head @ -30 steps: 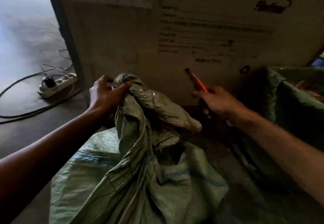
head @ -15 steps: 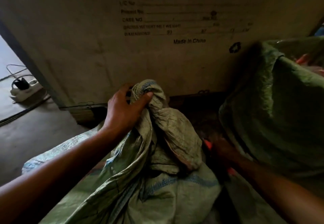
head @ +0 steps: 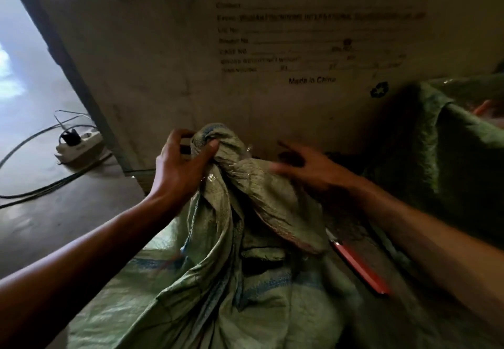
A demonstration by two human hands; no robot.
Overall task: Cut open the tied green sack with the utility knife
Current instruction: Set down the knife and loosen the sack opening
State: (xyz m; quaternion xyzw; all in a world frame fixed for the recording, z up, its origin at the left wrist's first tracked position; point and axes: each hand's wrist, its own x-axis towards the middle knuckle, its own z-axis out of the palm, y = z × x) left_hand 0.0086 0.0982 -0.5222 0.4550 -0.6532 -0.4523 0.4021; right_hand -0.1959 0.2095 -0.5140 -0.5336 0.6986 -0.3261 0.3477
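Note:
A woven green sack with blue stripes lies in front of me, its bunched neck standing up. My left hand is clenched around that neck from the left. My right hand hovers blurred just right of the neck, fingers spread, holding nothing. The red utility knife lies on the floor to the right of the sack, below my right forearm.
A large printed cardboard box stands right behind the sack. A second green sack, open at the top, sits at the right. On the floor at the left lie a white power strip and cables.
A second ago my right hand held the red knife up beside the sack. It lowered it to the floor and let go, then rose empty toward the neck. My left hand kept its grip.

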